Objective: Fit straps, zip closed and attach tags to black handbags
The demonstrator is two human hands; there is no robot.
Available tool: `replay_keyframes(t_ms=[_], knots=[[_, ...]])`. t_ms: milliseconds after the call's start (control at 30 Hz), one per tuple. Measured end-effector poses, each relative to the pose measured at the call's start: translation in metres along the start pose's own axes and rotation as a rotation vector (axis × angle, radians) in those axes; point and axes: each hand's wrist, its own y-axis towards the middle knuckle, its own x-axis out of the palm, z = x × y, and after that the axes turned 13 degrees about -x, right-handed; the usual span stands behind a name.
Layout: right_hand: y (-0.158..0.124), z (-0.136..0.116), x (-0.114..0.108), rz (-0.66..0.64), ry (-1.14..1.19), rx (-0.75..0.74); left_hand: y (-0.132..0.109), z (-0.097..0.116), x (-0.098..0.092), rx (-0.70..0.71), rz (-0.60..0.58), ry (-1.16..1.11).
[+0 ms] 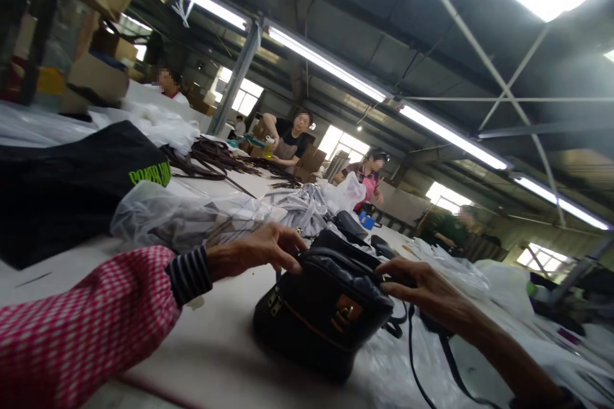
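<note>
A black handbag (307, 313) stands tilted on the white table in front of me, with zips and a brown patch with a metal clasp (346, 312) on its front. My left hand (268, 249) has its thumb and fingers closed on the bag's upper left edge. At the upper right corner, my right hand (415, 276) grips the bag between thumb and fingers. Thin black straps (415, 358) trail from the bag's right side down over clear plastic. The bag's back is hidden.
Clear plastic bags (192, 214) and grey straps (307, 208) lie behind the handbag. On the left is a black cloth bag (62, 185) with green lettering; dark brown straps (215, 160) are heaped farther back. Several people work beyond, one in a pink apron (368, 188).
</note>
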Motion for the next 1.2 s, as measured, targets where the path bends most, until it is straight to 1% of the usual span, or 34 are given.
replay_keyframes(t_ms=[133,233,300,400,467,533,600,667,733,867,1000,1067,1133,1200], knots=[[0.008,-0.003,0.001,0.000,0.089,0.015,-0.001,0.003,-0.001,-0.105,-0.008,-0.161],[0.012,-0.005,0.006,0.043,0.129,0.003,0.002,0.007,0.001,-0.125,-0.046,-0.177],[0.012,-0.006,0.009,0.072,0.176,-0.017,0.005,0.010,0.001,-0.120,-0.031,-0.171],[0.013,-0.008,0.013,0.121,0.197,-0.064,0.006,0.014,0.000,-0.080,0.076,-0.107],[0.013,-0.008,0.015,0.160,0.161,-0.105,0.003,0.016,0.000,-0.043,0.110,-0.040],[0.013,-0.007,0.017,0.201,0.119,-0.144,0.000,0.020,0.000,-0.021,0.081,-0.002],[0.014,-0.004,0.018,0.234,0.094,-0.170,-0.001,0.026,0.002,-0.042,0.058,0.023],[0.013,-0.001,0.019,0.246,0.068,-0.191,0.000,0.034,0.006,-0.074,0.079,0.079],[0.013,0.001,0.020,0.246,0.029,-0.201,0.003,0.043,0.010,-0.078,0.096,0.141],[0.013,0.001,0.021,0.252,-0.031,-0.196,0.012,0.059,0.018,-0.056,0.007,0.200],[0.015,-0.005,0.021,0.252,-0.121,-0.168,0.022,0.068,0.029,-0.038,-0.057,0.263],[0.015,-0.009,0.021,0.260,-0.172,-0.147,0.026,0.069,0.034,-0.015,-0.040,0.293],[0.014,-0.011,0.020,0.267,-0.214,-0.139,0.029,0.068,0.037,0.028,0.022,0.359],[0.013,-0.012,0.020,0.274,-0.246,-0.166,0.029,0.064,0.039,0.089,0.080,0.437]])
